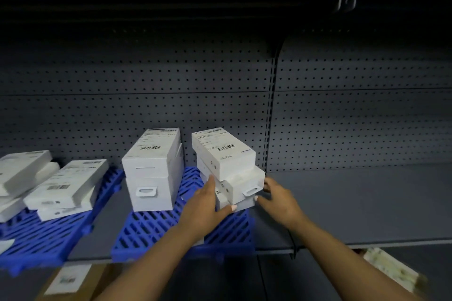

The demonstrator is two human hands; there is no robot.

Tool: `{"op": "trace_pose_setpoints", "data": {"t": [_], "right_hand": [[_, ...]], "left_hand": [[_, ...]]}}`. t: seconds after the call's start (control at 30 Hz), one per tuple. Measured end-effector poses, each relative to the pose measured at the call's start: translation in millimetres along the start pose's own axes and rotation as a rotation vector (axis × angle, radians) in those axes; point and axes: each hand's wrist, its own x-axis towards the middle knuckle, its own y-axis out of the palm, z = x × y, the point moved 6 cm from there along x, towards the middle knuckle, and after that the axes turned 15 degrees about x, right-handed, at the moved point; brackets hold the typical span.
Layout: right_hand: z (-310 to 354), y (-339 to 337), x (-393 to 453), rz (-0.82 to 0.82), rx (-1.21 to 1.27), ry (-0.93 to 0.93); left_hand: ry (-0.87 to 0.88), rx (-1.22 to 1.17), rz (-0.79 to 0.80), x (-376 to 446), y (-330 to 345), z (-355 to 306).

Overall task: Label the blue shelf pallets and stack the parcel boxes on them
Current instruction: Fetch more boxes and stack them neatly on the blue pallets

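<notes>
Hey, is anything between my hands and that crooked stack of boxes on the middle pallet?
Nothing visible. The left hand already rests against the left side of the crooked stack, and the right hand is at its right side by the lower box. The stack sits on the blue pallet, apart from the neighbouring stack.

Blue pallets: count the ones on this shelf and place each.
2. One blue pallet lies at the left, cut by the frame edge; the other lies mid-shelf under both hands' stack. More may lie out of frame.
</notes>
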Motion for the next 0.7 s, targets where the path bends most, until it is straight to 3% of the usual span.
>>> {"op": "trace_pose_setpoints", "data": {"t": [0.33, 0.7], "right_hand": [[6.8, 9.1, 3.1, 0.106, -0.097, -0.127], [6.0, 22.3, 13.8, 0.126, -0.08, -0.131]], "left_hand": [[0.056, -0.19, -0.074, -9.1, -3.7, 0.5], [-0.015, -0.171, -0.056, 0.1, -9.0, 21.2]]}}
